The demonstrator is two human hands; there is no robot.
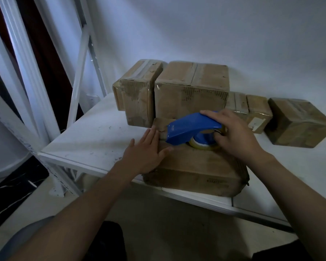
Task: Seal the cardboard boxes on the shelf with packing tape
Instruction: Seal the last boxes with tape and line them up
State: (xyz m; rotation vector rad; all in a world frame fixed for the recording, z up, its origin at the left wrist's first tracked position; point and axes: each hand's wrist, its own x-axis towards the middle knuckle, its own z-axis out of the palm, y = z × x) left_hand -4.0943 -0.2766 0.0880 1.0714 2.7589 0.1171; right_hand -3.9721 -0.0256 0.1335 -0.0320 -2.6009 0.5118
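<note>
A flat cardboard box (198, 166) lies at the front edge of the white shelf (94, 136), overhanging it slightly. On its top sits a blue tape dispenser (192, 129) with a roll of clear tape (199, 146) under it. My right hand (235, 136) grips the dispenser's rear end, fingers curled over the blue cover. My left hand (147, 151) presses flat on the box's left top, fingers straight, fingertips next to the dispenser's front edge.
Two taller taped boxes (190, 91) stand behind, against the white wall. Three smaller boxes (297, 123) lie to the right along the wall. White rack uprights (79, 72) rise on the left. Bare shelf surface stretches left of the boxes.
</note>
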